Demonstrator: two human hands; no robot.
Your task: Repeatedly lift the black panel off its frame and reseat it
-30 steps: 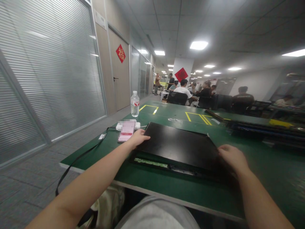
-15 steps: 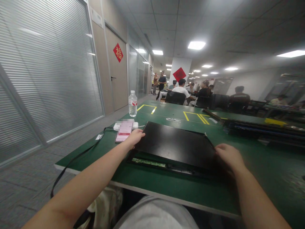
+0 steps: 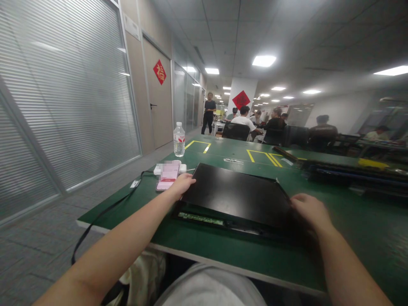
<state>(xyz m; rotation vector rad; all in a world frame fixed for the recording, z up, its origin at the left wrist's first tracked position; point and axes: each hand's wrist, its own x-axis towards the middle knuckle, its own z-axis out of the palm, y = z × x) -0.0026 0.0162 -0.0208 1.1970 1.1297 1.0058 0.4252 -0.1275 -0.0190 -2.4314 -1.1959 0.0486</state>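
A flat black LCD panel lies tilted over a dark frame on the green table, its near edge above a green circuit board strip. On the panel's left edge my left hand is closed, thumb on top. Around the right edge my right hand is closed too, its fingers partly hidden below the panel. A phone with a pink screen rests just beyond my left hand, against a white power adapter.
A water bottle stands at the back left. Stacked dark panels lie at the right, near yellow tape marks. A black cable hangs over the left edge of the green table. People sit and stand beyond.
Both hands keep their hold on the LCD panel, which shows almost no movement. The view has shifted slightly. In the background, a standing person has shifted position.
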